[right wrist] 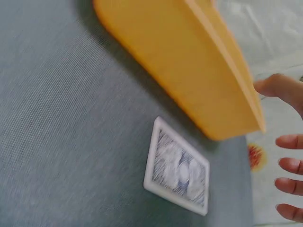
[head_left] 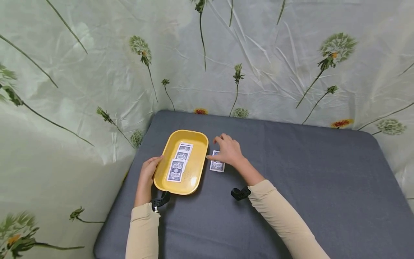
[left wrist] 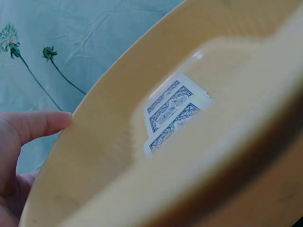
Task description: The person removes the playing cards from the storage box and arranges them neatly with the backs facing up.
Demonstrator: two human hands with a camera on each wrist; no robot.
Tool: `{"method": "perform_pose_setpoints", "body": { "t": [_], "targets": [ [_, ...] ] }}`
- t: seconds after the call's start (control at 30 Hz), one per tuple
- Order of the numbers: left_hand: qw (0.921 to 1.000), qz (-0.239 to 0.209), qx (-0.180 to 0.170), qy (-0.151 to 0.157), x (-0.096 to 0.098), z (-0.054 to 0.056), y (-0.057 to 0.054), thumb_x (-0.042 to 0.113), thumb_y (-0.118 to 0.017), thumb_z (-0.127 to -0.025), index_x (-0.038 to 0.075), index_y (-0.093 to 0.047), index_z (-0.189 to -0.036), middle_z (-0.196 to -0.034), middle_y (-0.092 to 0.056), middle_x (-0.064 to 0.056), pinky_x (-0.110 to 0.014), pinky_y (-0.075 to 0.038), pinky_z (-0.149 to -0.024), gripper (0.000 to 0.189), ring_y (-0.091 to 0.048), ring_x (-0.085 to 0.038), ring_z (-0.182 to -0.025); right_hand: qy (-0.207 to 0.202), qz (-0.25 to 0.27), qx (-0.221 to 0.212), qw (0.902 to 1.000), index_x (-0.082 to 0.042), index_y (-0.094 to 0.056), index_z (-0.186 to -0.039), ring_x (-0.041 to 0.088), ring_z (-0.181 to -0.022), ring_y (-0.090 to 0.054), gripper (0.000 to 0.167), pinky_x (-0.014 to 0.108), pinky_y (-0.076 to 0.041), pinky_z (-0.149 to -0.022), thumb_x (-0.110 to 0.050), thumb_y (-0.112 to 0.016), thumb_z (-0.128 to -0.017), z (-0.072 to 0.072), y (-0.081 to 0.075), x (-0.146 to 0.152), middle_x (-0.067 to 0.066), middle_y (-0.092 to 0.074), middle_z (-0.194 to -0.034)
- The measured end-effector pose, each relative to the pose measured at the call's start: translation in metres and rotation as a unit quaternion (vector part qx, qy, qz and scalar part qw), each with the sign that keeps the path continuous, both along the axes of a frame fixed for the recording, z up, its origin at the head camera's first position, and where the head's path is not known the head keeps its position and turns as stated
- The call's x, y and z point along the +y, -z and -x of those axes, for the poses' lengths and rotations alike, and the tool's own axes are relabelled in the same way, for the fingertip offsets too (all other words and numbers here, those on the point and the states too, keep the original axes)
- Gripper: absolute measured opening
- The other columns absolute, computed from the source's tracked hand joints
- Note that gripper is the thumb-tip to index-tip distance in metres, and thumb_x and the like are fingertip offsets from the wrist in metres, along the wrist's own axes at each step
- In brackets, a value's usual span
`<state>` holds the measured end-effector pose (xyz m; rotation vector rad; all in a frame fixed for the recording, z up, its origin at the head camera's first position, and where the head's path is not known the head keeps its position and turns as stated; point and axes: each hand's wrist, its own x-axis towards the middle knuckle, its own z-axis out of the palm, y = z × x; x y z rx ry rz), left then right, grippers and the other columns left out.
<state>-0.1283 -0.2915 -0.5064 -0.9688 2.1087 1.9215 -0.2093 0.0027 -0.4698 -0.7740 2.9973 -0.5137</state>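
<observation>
A yellow tray (head_left: 195, 163) rests on the grey surface, several blue-backed playing cards (head_left: 176, 171) overlapping in a row inside it. At its left side my left hand (head_left: 149, 171) grips the rim; in the left wrist view the thumb (left wrist: 52, 122) touches the edge and the other fingers are mostly hidden. My right hand (head_left: 229, 151) hovers beside the tray's right rim, fingers spread and gently bent, holding nothing. Below it lies a face-down playing card or small stack (head_left: 217, 166), apart from the tray. The right wrist view shows these cards (right wrist: 179, 170) untouched, with fingers (right wrist: 289, 141) beyond.
A grey cloth-covered table (head_left: 307, 187) stretches to the right. Behind and to the left hangs a pale curtain (head_left: 258, 54) printed with dandelions. Each wrist wears a black band, such as the right band (head_left: 240, 194).
</observation>
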Motion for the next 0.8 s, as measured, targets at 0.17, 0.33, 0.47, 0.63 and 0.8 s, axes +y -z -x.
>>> {"method": "perform_pose_setpoints", "body": {
  "t": [0.17, 0.33, 0.47, 0.63, 0.8],
  "targets": [
    [0.9999, 0.003, -0.002, -0.014, -0.004, -0.004, 0.001, 0.039, -0.059, -0.089, -0.002, -0.054, -0.118, -0.082, -0.059, -0.001, -0.025, -0.05, -0.06, 0.05, -0.06, -0.011, -0.067, -0.014, 0.0, -0.002, 0.9999, -0.016, -0.06, -0.106, 0.018, -0.079, -0.047, 0.061, 0.034, -0.042, -0.063, -0.064, -0.065, -0.069, -0.006, -0.009, -0.021, 0.003, -0.049, -0.096],
    [0.9998, -0.007, 0.001, -0.016, -0.004, -0.005, 0.002, 0.039, -0.061, -0.088, -0.001, -0.053, -0.119, -0.082, -0.06, 0.001, -0.024, -0.051, -0.061, 0.051, -0.061, -0.01, -0.068, -0.035, 0.005, 0.012, 0.9993, -0.014, -0.059, -0.101, 0.017, -0.078, -0.047, 0.06, 0.032, -0.041, -0.065, -0.062, -0.068, -0.068, -0.014, -0.009, -0.041, 0.002, -0.05, -0.094],
    [0.9993, -0.018, 0.007, -0.032, -0.003, -0.003, 0.004, 0.037, -0.063, -0.087, 0.0, -0.054, -0.116, -0.081, -0.059, 0.001, -0.024, -0.05, -0.061, 0.048, -0.06, -0.01, -0.067, -0.048, 0.011, 0.023, 0.9985, -0.014, -0.056, -0.095, 0.016, -0.079, -0.047, 0.057, 0.031, -0.041, -0.065, -0.062, -0.069, -0.067, -0.021, -0.006, -0.059, 0.001, -0.05, -0.091],
    [0.9988, -0.026, 0.015, -0.04, 0.001, -0.001, 0.007, 0.037, -0.064, -0.086, 0.0, -0.055, -0.111, -0.078, -0.059, 0.001, -0.024, -0.05, -0.059, 0.046, -0.059, -0.011, -0.066, -0.068, 0.011, 0.032, 0.9971, -0.012, -0.058, -0.096, 0.017, -0.083, -0.05, 0.059, 0.032, -0.042, -0.069, -0.062, -0.071, -0.066, -0.028, -0.001, -0.077, 0.001, -0.052, -0.09],
    [0.9981, -0.038, 0.025, -0.042, 0.002, 0.002, 0.007, 0.035, -0.065, -0.086, 0.002, -0.056, -0.104, -0.075, -0.059, 0.003, -0.024, -0.05, -0.059, 0.039, -0.059, -0.01, -0.065, -0.081, -0.011, 0.024, 0.9964, -0.013, -0.059, -0.101, 0.017, -0.088, -0.049, 0.063, 0.032, -0.042, -0.072, -0.063, -0.07, -0.065, -0.033, 0.006, -0.093, 0.001, -0.051, -0.094]
  ]
}}
